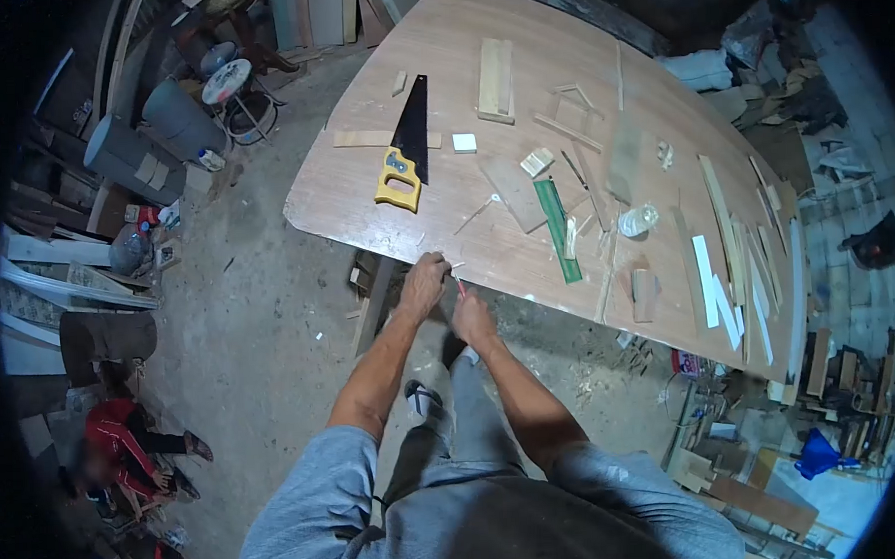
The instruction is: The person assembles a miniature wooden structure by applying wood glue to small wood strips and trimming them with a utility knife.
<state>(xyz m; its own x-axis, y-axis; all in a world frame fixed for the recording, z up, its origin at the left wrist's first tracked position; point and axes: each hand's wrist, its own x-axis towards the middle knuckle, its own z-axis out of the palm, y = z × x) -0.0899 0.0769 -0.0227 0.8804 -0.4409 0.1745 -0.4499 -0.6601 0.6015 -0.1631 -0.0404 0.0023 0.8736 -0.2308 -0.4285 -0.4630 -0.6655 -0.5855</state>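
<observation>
At the near edge of the wooden table (366, 199), my left hand (425, 285) has its fingers pressed together near a small pale piece (455, 266); what they grip is too small to make out. Just to its right, my right hand (471, 315) is closed around a thin red tool (461, 288) whose tip points up at the small piece. Beyond my hands a handsaw with a yellow handle (399, 188) lies across a thin wooden strip (362, 139). A white square (464, 143) rests to the right of the saw.
On the table lie a green strip (558, 230), a clear jar (638, 221), a wooden block (644, 295), a grooved wooden piece (496, 79) and several long strips (716, 287). A person in red (123, 444) is low at the left. A round stool (228, 82) stands beyond.
</observation>
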